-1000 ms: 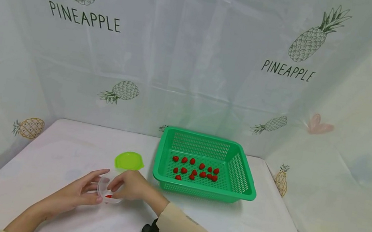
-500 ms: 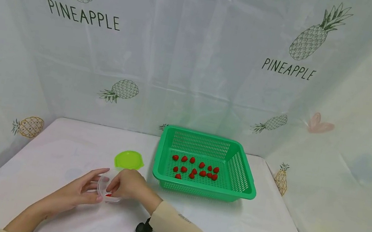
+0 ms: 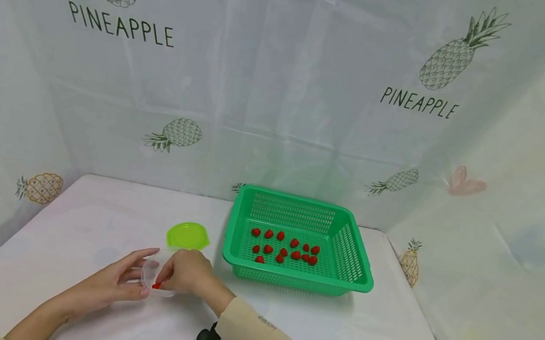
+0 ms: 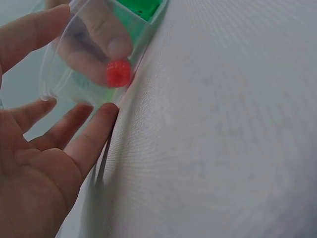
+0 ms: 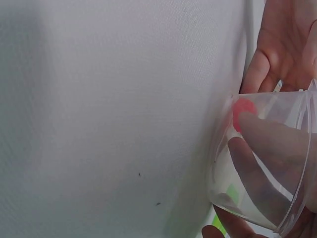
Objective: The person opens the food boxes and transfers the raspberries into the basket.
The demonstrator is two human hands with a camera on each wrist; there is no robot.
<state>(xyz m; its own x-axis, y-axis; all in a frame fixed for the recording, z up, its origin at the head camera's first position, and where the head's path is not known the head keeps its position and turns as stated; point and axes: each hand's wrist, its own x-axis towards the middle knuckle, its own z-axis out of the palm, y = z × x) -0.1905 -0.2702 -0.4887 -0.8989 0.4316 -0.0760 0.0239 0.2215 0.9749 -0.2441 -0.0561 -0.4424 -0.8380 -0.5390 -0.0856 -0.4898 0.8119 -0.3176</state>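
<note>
In the head view, a clear plastic cup (image 3: 149,272) stands on the table between both hands. My left hand (image 3: 118,282) holds it from the left, with thumb and fingers on either side of its wall. My right hand (image 3: 186,272) reaches down inside the cup. Its thumb and a finger pinch a small red berry (image 4: 118,73) low in the cup, seen through the wall in the left wrist view. The right wrist view shows the same berry (image 5: 243,113) at a fingertip, near the cup's base. No other berry shows in the cup.
A green slotted basket (image 3: 297,281) stands at the back right, with several red berries (image 3: 296,254) spread over its floor. Just behind the cup lies a shallow lime-green lid-like piece (image 3: 188,235). A pineapple-print curtain (image 3: 282,106) encloses the white table (image 3: 358,338).
My right forearm has shifted slightly left, and its fingers are closer together inside the cup. The red berry now shows at those fingertips. My left hand and the cup have stayed nearly still.
</note>
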